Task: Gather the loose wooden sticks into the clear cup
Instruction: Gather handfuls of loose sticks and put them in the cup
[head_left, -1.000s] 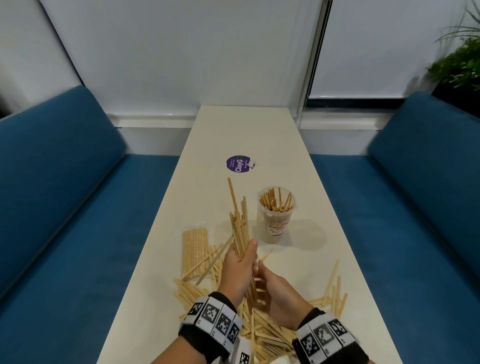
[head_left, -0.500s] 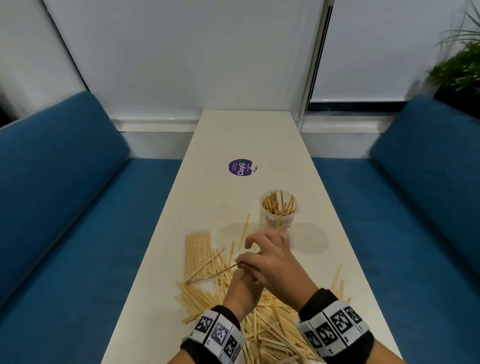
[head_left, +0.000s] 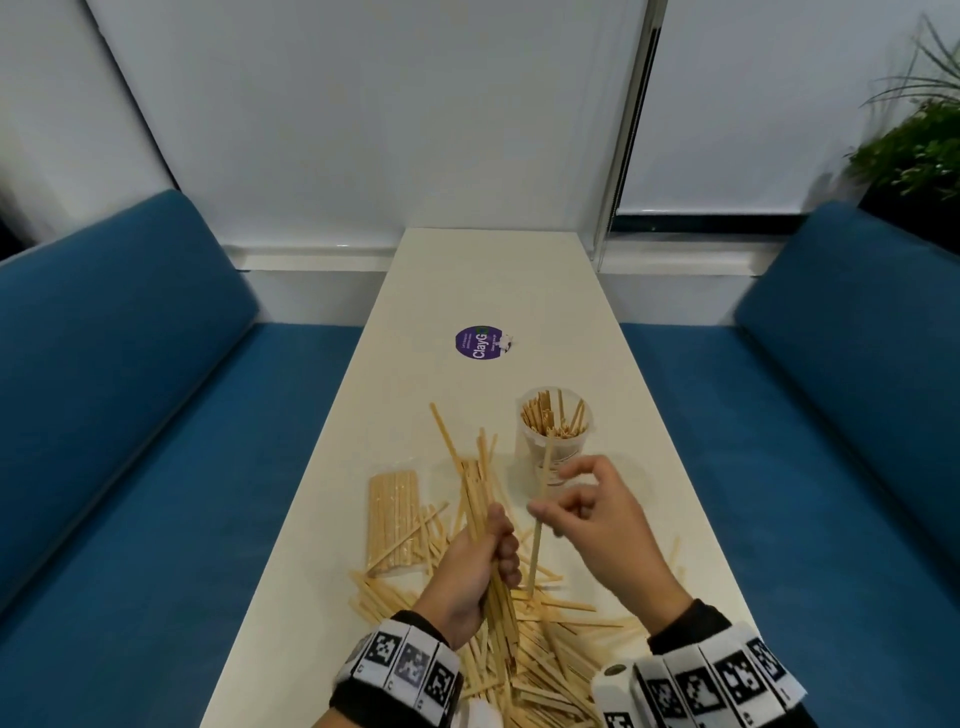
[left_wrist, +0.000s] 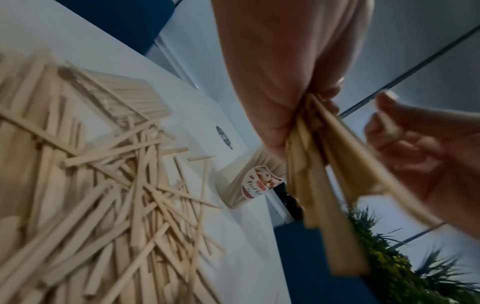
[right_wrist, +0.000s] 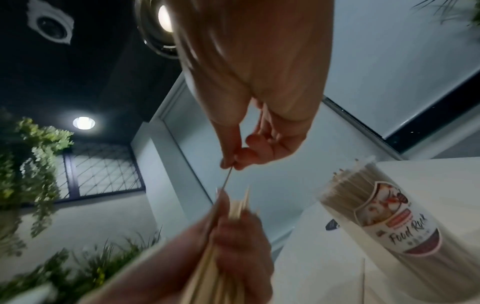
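My left hand (head_left: 485, 558) grips a bundle of wooden sticks (head_left: 475, 483) that fans upward above the table; the left wrist view shows the bundle (left_wrist: 319, 174) squeezed in the fist. To its right, my right hand (head_left: 556, 506) pinches a single stick (head_left: 540, 514) held nearly upright, seen in the right wrist view as a thin stick (right_wrist: 228, 178) between thumb and fingertip. The clear cup (head_left: 555, 441), labelled and holding several sticks, stands just beyond the right hand. A pile of loose sticks (head_left: 545, 639) lies on the white table (head_left: 498, 280) under both hands.
A clear packet of neatly stacked sticks (head_left: 393, 514) lies left of the pile. A purple round sticker (head_left: 479, 341) sits farther up the table. Blue benches (head_left: 130, 415) flank the narrow table on both sides. A plant (head_left: 914, 145) stands at the far right.
The left hand has raised its bundle again after lowering it. The right hand has moved off the left hand to the right and now pinches one stick upright near the cup.
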